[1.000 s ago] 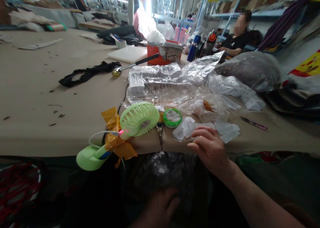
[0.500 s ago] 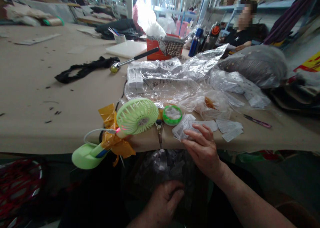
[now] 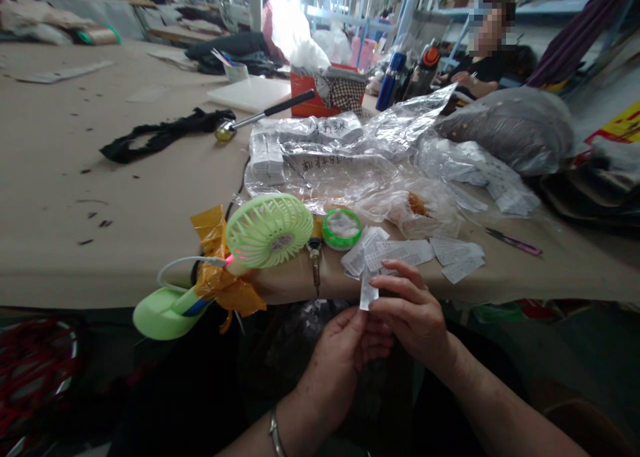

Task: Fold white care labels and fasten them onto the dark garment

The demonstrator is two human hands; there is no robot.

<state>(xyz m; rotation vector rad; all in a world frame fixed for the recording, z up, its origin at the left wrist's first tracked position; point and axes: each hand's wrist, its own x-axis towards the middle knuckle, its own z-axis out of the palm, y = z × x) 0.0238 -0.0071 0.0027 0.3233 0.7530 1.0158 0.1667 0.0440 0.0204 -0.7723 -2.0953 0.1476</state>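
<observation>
Table (image 3: 165, 243) front, left to right as I see it: fan (image 3: 270, 231), soldering iron (image 3: 315, 268), tub (image 3: 341, 245), paper labels (image 3: 405, 252), hand tool (image 3: 515, 241). Plastic bag (image 3: 340, 171) behind fan and tub, box (image 3: 305, 95) behind that, bottle (image 3: 391, 85) right of box. Slip (image 3: 369, 293) between left hand (image 3: 333, 358) and right hand (image 3: 421, 318), in front of labels.

White glare at top centre, deep shadow beneath the table (image 3: 160, 203), soft, stretched outer edges.
</observation>
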